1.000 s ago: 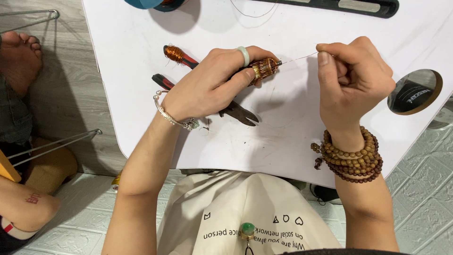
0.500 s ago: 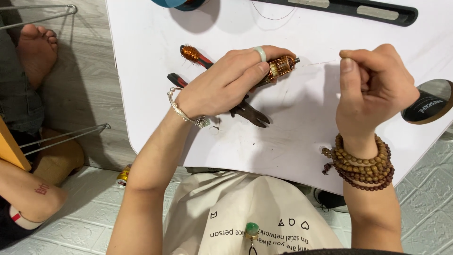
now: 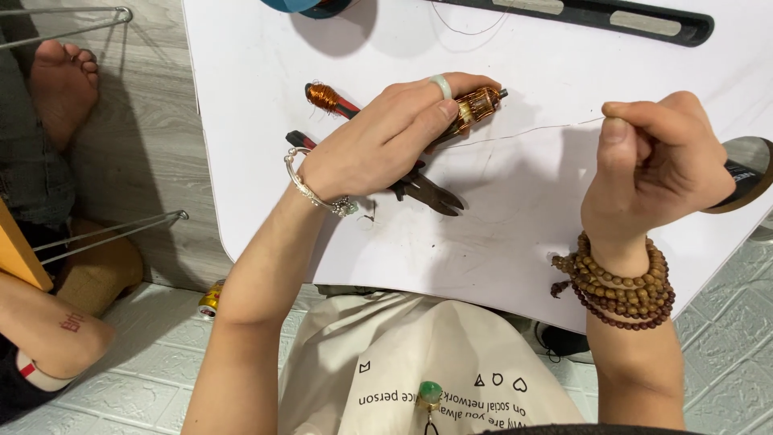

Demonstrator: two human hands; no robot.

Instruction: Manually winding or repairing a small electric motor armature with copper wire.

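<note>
My left hand [image 3: 386,137] grips a small copper-wound motor armature [image 3: 477,105] above the white table [image 3: 515,250]. It wears a pale ring and a silver bracelet. My right hand [image 3: 656,165], with wooden bead bracelets on the wrist, pinches the end of a thin copper wire [image 3: 531,131] that runs taut from the armature to the fingers. Dark pliers with red handles [image 3: 423,189] lie on the table under my left hand. A bundle of copper wire [image 3: 324,96] sits on one red handle just left of my left hand.
A long black bar [image 3: 596,16] lies at the table's far edge, beside a blue round object [image 3: 302,6]. A round black object [image 3: 745,181] sits at the right edge. Another person's bare foot [image 3: 64,89] and arm [image 3: 48,330] are on the floor at left, near metal rods.
My right hand has pulled away to the right, drawing the wire out longer from the armature. My left hand still holds the armature; the view has shifted slightly.
</note>
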